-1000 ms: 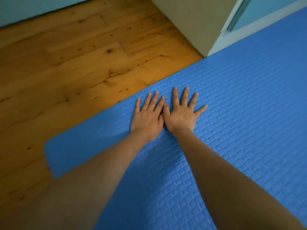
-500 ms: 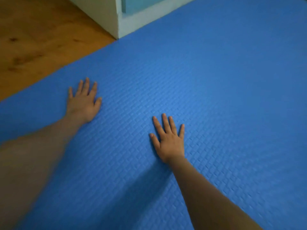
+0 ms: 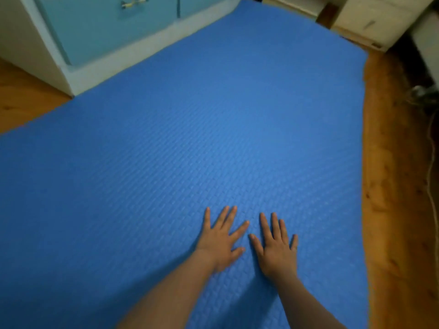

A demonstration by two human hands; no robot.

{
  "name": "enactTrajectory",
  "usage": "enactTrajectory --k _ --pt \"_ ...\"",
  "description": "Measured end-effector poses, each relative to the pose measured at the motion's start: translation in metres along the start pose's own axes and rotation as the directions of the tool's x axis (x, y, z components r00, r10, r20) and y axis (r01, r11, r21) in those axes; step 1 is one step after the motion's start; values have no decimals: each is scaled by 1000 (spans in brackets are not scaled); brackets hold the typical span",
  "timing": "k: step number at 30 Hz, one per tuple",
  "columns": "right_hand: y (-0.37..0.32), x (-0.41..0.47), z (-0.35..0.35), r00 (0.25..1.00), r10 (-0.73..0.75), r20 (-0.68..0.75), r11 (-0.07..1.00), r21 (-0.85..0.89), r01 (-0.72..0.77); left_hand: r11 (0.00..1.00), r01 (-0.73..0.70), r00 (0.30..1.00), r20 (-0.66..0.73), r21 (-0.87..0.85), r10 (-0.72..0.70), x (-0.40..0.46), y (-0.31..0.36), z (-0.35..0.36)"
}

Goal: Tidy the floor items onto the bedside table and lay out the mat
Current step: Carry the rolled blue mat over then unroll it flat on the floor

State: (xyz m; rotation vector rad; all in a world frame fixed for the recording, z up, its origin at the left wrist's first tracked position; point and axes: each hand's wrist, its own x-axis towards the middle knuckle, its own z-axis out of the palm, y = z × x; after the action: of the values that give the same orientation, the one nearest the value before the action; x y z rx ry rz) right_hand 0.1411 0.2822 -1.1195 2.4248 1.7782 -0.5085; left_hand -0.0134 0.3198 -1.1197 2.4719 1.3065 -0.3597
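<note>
A blue textured mat lies spread flat over the wooden floor and fills most of the view. My left hand rests palm down on the mat near its lower middle, fingers spread. My right hand lies flat beside it, fingers apart, thumbs almost touching. Neither hand holds anything. The mat's right edge runs straight along the bare floor.
A white cabinet with light blue drawers stands at the mat's far left edge. A pale wooden unit sits at the far right corner. Bare wooden floor runs along the right, with a thin cable on it.
My view has swung right and up, showing the mat's right edge and far end. My hands, apart half a second ago, have come back together, flat on the mat.
</note>
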Motion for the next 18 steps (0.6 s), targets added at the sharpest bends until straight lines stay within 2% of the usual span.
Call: enactTrajectory --k 1,3,5,6,9,12,15,18 --pt "19 -1 -3 999 34 -6 999 8 -34 998 -49 998 27 29 48 5 20 2" --pt "52 -4 -10 995 96 -10 995 19 -95 993 -103 995 -4 61 104 14 54 5" --pt "73 -6 -17 991 133 8 991 34 -133 990 -141 983 122 -1 141 18 73 -10" --pt "86 -7 -22 989 148 17 988 40 -149 989 -147 988 40 8 146 28 86 -9" --pt "98 -9 -29 990 137 41 989 41 -139 994 -107 984 138 -26 110 41 107 -19" --pt "95 -11 -35 988 132 85 990 41 -136 995 -72 984 159 -64 81 46 111 -31" --pt "89 -4 -53 990 87 107 995 37 -92 997 -54 993 103 -48 59 52 104 -58" --pt "76 2 -91 999 13 52 998 57 -16 999 -47 998 42 -18 48 50 96 -104"
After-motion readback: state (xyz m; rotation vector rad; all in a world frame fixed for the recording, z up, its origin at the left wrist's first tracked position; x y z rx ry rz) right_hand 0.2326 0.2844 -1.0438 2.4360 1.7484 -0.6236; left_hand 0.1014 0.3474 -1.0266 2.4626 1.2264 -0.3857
